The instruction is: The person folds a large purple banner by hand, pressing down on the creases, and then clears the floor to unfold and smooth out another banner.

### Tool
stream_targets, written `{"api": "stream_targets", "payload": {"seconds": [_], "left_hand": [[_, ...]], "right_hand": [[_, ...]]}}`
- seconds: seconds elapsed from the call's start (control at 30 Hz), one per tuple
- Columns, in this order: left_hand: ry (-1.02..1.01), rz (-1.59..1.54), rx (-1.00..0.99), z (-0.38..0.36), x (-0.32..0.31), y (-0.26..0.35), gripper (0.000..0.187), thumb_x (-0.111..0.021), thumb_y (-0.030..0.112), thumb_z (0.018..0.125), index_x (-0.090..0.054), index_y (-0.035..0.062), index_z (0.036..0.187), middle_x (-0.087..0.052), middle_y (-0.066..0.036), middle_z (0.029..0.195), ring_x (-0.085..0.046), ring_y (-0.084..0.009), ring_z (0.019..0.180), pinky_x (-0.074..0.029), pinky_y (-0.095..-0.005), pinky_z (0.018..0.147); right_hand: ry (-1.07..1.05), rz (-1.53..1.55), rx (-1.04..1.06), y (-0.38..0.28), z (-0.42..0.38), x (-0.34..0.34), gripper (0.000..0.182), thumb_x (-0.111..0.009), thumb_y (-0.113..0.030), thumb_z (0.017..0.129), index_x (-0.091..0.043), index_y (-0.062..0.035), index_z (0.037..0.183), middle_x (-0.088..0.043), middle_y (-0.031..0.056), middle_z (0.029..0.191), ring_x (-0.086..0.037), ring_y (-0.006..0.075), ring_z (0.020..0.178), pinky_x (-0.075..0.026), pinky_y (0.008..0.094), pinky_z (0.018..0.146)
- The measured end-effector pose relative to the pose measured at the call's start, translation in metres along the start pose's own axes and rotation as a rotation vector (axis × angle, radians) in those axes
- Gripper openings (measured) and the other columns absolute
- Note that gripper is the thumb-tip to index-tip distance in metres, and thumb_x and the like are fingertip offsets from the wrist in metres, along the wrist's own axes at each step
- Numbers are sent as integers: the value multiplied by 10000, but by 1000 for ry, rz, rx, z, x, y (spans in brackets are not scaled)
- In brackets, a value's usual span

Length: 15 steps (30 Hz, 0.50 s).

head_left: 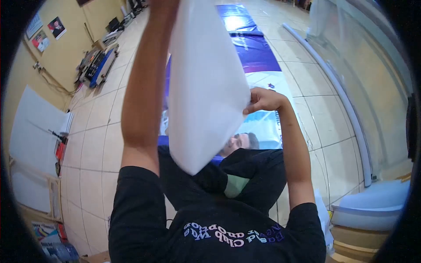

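Printed banner across tiled floor

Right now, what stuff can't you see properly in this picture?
Head view only:
- Left hand: cut off by the top edge; only the raised forearm shows.
- Right hand: its fingertips are tucked behind the white sheet it pinches.
- Printed banner on the floor: its middle is hidden behind the sheet and arms.
- Black shirt lettering: upside down and blurred.
- Wall posters: too small to read.

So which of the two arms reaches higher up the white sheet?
The left arm: it runs up past the picture's top edge, its hand out of view. The right hand grips the white sheet lower, at its side.
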<state>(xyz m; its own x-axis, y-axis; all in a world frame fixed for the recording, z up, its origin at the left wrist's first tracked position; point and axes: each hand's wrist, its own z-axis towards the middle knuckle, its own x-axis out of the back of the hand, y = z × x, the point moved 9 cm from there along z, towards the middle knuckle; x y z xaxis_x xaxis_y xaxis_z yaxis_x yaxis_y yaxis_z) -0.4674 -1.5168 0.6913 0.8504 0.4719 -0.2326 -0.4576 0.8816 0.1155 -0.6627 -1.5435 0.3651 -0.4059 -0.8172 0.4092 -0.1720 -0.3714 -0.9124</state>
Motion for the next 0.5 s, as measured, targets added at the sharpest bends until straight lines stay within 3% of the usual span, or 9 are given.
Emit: {"api": "stream_targets", "payload": {"seconds": [0.03,0.07,0.1,0.17,0.23,0.27,0.37,0.47,0.5], "left_hand": [[-19,75,327,-10,6,-32,224,-581,63,768,-524,63,985,-583,-50,811,-547,-116,692,-448,-243,608],[-62,173,191,-21,14,-44,196,-615,175,684,-583,22,802,-616,-150,718,-600,-234,655,-464,-318,631],[-55,549,2,-26,26,-63,203,-617,168,698,-580,31,845,-618,-131,713,-598,-181,633,-463,-300,623],[-245,652,80,-52,48,-127,230,-628,139,703,-564,29,895,-621,-114,732,-599,-169,647,-462,-286,629],[9,587,133,-55,87,-105,169,-598,59,714,-552,26,874,-638,-75,739,-600,-130,637,-467,-255,621],[135,460,105,-55,105,-91,134,-575,54,737,-539,37,864,-628,-59,713,-580,-110,613,-461,-250,623],[-10,545,-22,-81,126,-47,103,-544,51,794,-499,1,872,-592,-79,779,-573,-127,691,-452,-251,653],[-271,564,-80,-148,109,-11,81,-540,-7,766,-502,10,835,-584,-104,773,-577,-182,634,-459,-273,602],[-366,527,35,-180,105,-16,106,-558,-5,747,-516,21,840,-584,-115,801,-581,-210,686,-461,-284,632]], "right_hand": [[1,64,-199,39,-7,13,402,-708,-214,668,-600,26,973,-622,73,928,-552,156,884,-411,282,830],[171,-3,-215,55,-14,43,342,-678,-189,678,-615,22,940,-632,84,884,-565,160,855,-420,281,814],[341,-74,-226,71,-22,77,285,-647,-164,689,-631,18,907,-641,95,840,-578,164,826,-429,280,797],[831,-417,-122,68,-42,156,254,-544,-80,683,-632,-7,910,-647,138,842,-611,232,809,-461,313,753],[1317,-898,4,-5,-77,186,180,-516,-115,769,-644,-109,896,-608,117,829,-585,295,787,-466,363,688],[1372,-1041,61,-33,-83,186,190,-511,-102,787,-639,-139,922,-593,94,846,-576,278,741,-465,362,657],[1355,-1197,253,-85,-88,155,227,-495,-50,788,-637,-144,939,-589,73,828,-572,251,735,-468,347,647],[1083,-1408,382,-68,-77,109,288,-497,-10,764,-627,-156,975,-568,55,787,-563,218,731,-470,333,633],[899,-1444,362,-43,-71,90,310,-502,-12,751,-613,-154,1004,-558,53,783,-558,208,733,-466,329,641]]}}
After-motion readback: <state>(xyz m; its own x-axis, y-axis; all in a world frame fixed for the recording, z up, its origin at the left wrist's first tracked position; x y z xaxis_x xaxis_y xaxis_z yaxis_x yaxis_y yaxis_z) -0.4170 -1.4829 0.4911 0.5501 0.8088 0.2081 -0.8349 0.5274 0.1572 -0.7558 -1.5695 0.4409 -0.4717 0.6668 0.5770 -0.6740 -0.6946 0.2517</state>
